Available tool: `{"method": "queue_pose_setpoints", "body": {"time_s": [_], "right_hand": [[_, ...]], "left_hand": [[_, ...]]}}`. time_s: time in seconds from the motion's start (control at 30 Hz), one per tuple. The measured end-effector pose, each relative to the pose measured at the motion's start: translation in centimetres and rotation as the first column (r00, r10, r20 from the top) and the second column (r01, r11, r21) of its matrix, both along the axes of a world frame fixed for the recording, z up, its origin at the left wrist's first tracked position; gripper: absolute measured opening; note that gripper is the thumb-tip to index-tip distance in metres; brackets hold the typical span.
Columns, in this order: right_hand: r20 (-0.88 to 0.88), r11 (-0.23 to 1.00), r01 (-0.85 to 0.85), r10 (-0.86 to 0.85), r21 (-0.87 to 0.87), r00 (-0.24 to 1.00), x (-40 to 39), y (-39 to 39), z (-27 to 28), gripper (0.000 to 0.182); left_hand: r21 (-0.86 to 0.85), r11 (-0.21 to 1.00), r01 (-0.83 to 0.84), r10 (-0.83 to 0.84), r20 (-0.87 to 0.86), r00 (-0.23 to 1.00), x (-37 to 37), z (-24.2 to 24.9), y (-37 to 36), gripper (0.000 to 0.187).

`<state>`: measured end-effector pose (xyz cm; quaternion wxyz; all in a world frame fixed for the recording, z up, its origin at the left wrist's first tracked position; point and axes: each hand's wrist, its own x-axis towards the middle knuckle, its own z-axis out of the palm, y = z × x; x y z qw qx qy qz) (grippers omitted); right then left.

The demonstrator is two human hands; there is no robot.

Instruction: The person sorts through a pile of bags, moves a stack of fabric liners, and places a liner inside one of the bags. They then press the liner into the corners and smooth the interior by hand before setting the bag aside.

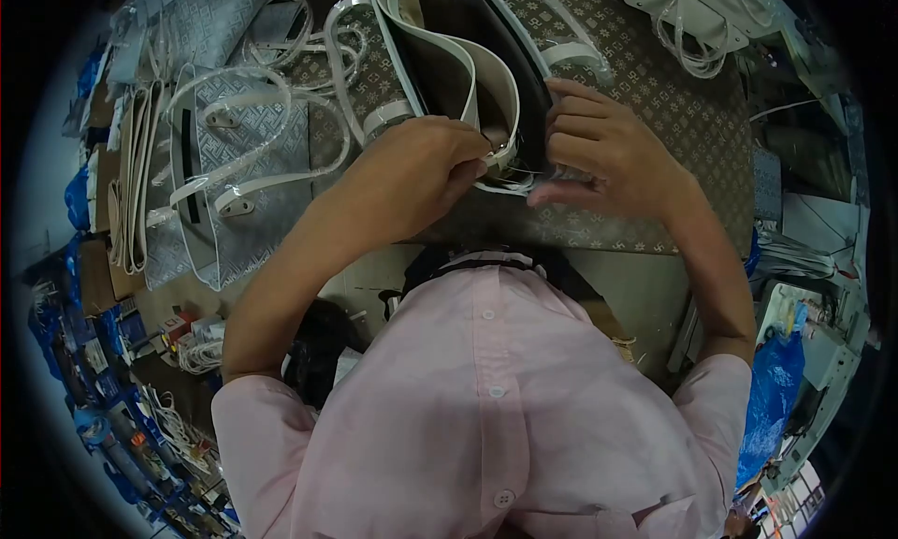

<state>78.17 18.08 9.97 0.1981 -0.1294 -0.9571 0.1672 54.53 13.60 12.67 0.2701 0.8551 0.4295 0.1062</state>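
Note:
A handbag (pixel 536 57) with a dark inside and white edging stands open on the table. A long cream strip (pixel 513 94) curves through its mouth. My left hand (pixel 421 169) is closed, with thumb and fingertips pinched at the strip's near end. Thin loose threads (pixel 514 176) show beside those fingertips, at the bag's near end. My right hand (pixel 608 151) is at the bag's right side, fingers bent against the wall and thumb stretched apart from them. Clear-wrapped handles (pixel 348 71) extend from the bag's left side. What lies under my left fingertips is partly hidden.
The table (pixel 645 137) has a brown patterned cover. Left of the bag lie grey patterned bag pieces (pixel 262 146) with wrapped straps. Cream strips (pixel 134 183) hang at the table's left edge. A pale piece with looped straps (pixel 697 15) lies at the back right. A blue plastic bag (pixel 772 403) is at the lower right.

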Motion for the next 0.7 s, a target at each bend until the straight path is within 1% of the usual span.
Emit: {"method": "queue_pose_setpoints", "body": {"time_s": [0.03,0.07,0.13,0.2,0.27,0.3,0.37,0.4,0.43,0.47,0.5,0.53,0.57,0.6,0.63,0.67,0.7], "right_hand": [[-0.038,0.998,0.033,-0.035,-0.056,0.999,-0.1,0.0,0.1,0.029],[-0.072,0.991,0.063,-0.071,-0.114,0.995,-0.2,-0.1,0.2,0.026],[-0.047,0.991,0.083,-0.088,-0.106,0.995,-0.5,0.4,0.8,0.023],[-0.033,0.990,0.100,-0.104,-0.098,0.994,-0.9,1.4,1.4,0.020],[0.097,0.997,0.006,0.002,-0.078,0.995,-1.2,2.5,1.8,0.015],[0.097,0.997,-0.006,0.014,-0.074,0.995,-1.7,3.3,2.1,0.015],[0.326,0.965,-0.097,0.175,-0.243,0.929,-2.4,4.4,2.4,0.011],[0.327,0.966,-0.107,0.182,-0.235,0.927,-2.1,4.4,2.7,0.011],[0.319,0.968,-0.085,0.160,-0.237,0.934,-1.6,4.1,2.9,0.011],[0.314,0.969,-0.068,0.143,-0.239,0.939,-1.3,3.9,3.1,0.010],[0.320,0.968,-0.088,0.162,-0.233,0.933,-1.1,3.6,2.9,0.010],[0.229,0.976,-0.130,0.168,-0.174,0.959,-0.9,3.2,2.2,0.009],[0.134,0.980,-0.162,0.177,-0.115,0.975,-0.8,2.7,1.6,0.009],[0.141,0.978,-0.177,0.191,-0.111,0.971,-0.7,2.5,1.3,0.009],[0.071,0.975,-0.145,0.158,-0.169,0.985,-0.7,2.3,1.0,0.011],[0.006,0.965,-0.113,0.118,-0.235,0.993,-0.5,1.8,0.9,0.014],[0.013,0.964,-0.121,0.127,-0.236,0.992,-0.4,1.2,1.0,0.014]], "left_hand": [[-0.003,1.000,0.029,-0.029,-0.036,0.999,0.0,0.0,0.1,0.017],[-0.002,1.000,0.021,-0.021,-0.030,0.999,0.0,0.1,0.2,0.017],[-0.079,0.995,0.067,-0.076,-0.116,0.990,0.3,0.4,0.7,0.018],[-0.068,0.996,0.049,-0.056,-0.098,0.994,0.4,0.6,0.9,0.019],[-0.066,0.997,0.029,-0.034,-0.082,0.996,0.5,0.4,0.8,0.019],[-0.051,0.998,0.028,-0.031,-0.058,0.998,0.5,0.2,0.8,0.021],[-0.038,0.999,0.024,-0.026,-0.039,0.999,0.4,0.2,0.3,0.022],[-0.058,0.998,-0.029,0.026,-0.046,0.999,0.3,0.5,0.2,0.022],[-0.081,0.993,-0.085,0.081,-0.050,0.995,0.3,0.6,-0.1,0.023],[-0.075,0.992,-0.103,0.100,-0.045,0.994,0.4,0.4,-0.3,0.023],[0.019,0.997,-0.079,0.080,-0.006,0.997,0.4,-0.1,-0.5,0.023],[0.111,0.992,-0.057,0.054,0.027,0.998,0.5,-0.4,-0.7,0.022],[0.110,0.991,-0.074,0.071,0.031,0.997,0.8,-0.4,-1.0,0.022],[0.016,0.993,-0.115,0.113,0.076,0.991,1.1,0.0,-1.0,0.023],[-0.080,0.986,-0.147,0.155,0.119,0.981,1.4,0.3,-1.1,0.023],[-0.083,0.984,-0.156,0.165,0.128,0.978,1.6,0.2,-1.3,0.023],[-0.105,0.982,-0.159,0.171,0.117,0.978,1.8,0.3,-1.5,0.025]]}}
